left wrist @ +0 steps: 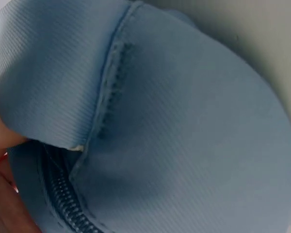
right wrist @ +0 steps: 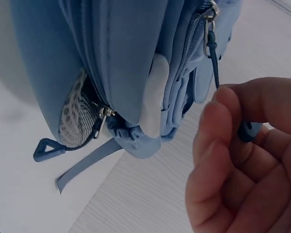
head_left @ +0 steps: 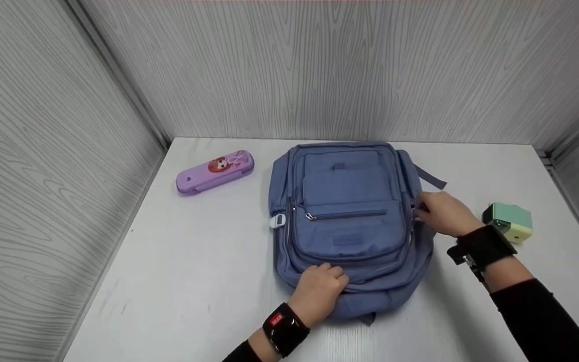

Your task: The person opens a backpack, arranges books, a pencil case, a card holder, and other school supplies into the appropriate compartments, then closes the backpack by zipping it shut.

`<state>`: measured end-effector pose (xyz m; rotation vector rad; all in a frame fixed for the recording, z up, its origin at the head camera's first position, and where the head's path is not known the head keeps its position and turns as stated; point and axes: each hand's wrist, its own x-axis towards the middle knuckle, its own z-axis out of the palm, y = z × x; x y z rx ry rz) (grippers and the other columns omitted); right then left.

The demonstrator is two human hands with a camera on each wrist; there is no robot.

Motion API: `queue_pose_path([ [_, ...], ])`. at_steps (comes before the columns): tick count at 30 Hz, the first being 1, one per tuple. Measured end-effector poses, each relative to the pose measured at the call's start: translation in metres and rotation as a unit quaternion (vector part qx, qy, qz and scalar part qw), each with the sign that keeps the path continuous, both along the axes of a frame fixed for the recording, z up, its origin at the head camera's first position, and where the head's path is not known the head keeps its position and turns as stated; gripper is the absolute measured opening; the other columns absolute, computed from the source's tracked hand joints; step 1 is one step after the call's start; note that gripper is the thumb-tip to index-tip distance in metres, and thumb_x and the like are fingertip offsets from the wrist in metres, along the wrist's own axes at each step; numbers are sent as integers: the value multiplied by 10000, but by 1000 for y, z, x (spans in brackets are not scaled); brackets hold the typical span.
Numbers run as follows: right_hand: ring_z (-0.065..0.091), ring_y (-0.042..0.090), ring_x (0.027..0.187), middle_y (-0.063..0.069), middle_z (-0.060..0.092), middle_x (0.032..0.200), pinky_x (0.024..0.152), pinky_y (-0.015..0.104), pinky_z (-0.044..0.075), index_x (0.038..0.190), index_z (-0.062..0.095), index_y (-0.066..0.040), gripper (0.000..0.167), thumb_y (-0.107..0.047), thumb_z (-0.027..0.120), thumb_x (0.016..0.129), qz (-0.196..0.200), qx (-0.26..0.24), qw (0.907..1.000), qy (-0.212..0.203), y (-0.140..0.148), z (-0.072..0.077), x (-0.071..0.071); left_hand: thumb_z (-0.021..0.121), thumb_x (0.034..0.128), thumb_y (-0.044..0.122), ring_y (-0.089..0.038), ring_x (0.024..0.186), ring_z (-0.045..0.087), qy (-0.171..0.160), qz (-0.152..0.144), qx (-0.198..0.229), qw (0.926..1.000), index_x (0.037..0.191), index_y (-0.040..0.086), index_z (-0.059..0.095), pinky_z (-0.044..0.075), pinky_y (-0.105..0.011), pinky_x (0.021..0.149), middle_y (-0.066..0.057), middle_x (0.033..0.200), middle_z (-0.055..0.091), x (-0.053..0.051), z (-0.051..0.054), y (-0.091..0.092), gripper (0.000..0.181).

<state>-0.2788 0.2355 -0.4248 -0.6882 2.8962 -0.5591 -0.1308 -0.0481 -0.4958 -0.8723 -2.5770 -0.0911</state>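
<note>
Pinching a zip cord (right wrist: 214, 63) between thumb and fingers, the right hand (head_left: 445, 213) works at the right side of the blue backpack (head_left: 342, 188). The cord runs straight from the metal slider to the fingertips, likely because it gives a better hold than the small slider would. The left hand (head_left: 319, 291) grips the bag's near end, its fingers curled over the cloth beside a row of zip teeth (left wrist: 70, 206); I'd take that as steadying it, so a tug on the other side doesn't drag everything along.

The backpack lies flat in the middle of the white table (head_left: 194, 261), front pocket up, which puts its zips within easy reach of both hands. A second cord loop (right wrist: 49, 149) dangles loose near some pale mesh (right wrist: 73, 119), and a loose strap (head_left: 430, 177) pokes out at the far right. On the left side sits a small white clip (head_left: 278, 220).

Farther out, a purple pencil case (head_left: 215, 172) rests at the far left, and a green-and-yellow box (head_left: 513, 221) stands beyond the right wrist, both apart from the bag, perhaps to leave it elbow room. Grey wood-grain panels (head_left: 319, 65) rise behind.
</note>
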Motion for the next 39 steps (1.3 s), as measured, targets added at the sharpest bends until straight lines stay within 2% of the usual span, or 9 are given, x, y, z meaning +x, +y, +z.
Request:
queue_pose_path([
  [8,497,110,655,22,577,724,597,266,410,807,593,-47,85,-18,611,884,463,-374,9981,-161,-5,-7,32,678,781,105,-101,684,580,22,66,-68,10000,790,211,713,351,-219,520,95,785,656,1,1,2,112],
  [12,512,111,660,33,597,738,604,274,427,822,607,-42,73,-18,604,891,539,-340,9980,-41,-9,-6,39,683,784,90,-105,696,593,-150,138,-161,9997,827,209,726,371,-223,523,92,822,679,0,2,2,134],
  [17,497,128,665,39,580,742,615,275,403,873,583,-21,40,-5,556,897,224,-447,9987,121,-5,-7,37,724,779,89,-128,776,618,-887,225,-393,9950,915,182,716,458,-248,601,58,888,681,2,14,6,165],
  [21,594,190,718,142,696,853,649,322,458,957,614,9,123,22,507,899,-29,-616,9979,220,0,-14,36,756,818,178,-154,953,636,-1829,264,-694,9803,1174,154,668,529,-286,757,18,1080,679,3,30,25,367],
  [23,662,259,771,196,728,927,681,382,508,994,642,26,163,25,502,910,-118,-648,9974,282,2,-18,36,749,849,246,-156,1037,626,-2035,370,-890,9743,1301,152,610,537,-291,826,7,1177,659,5,34,41,482],
  [25,694,334,836,229,731,973,728,454,539,1013,662,43,188,31,503,914,-180,-668,9971,331,3,-22,36,722,879,306,-140,1059,619,-1812,594,-1152,9749,1368,159,569,533,-271,842,15,1212,647,9,35,59,534],
  [29,686,401,916,250,714,979,807,534,536,1008,690,66,192,13,535,909,-248,-622,9970,391,1,-28,37,625,934,354,-98,944,614,-658,1337,-1427,9785,1322,180,622,500,-235,743,52,1112,670,15,31,96,425],
  [34,670,348,836,204,701,907,756,517,527,951,698,38,117,-33,620,898,-356,-539,9964,557,-2,-35,38,537,953,363,-87,851,579,72,2257,-1363,9646,1165,195,705,455,-260,697,75,998,677,15,27,133,318],
  [39,643,277,727,156,685,823,660,454,510,875,695,5,59,-37,654,882,-431,-565,9948,727,-2,-39,39,582,888,339,-72,682,485,579,2571,-1207,9571,910,235,714,391,-269,585,99,781,589,9,23,147,170],
])
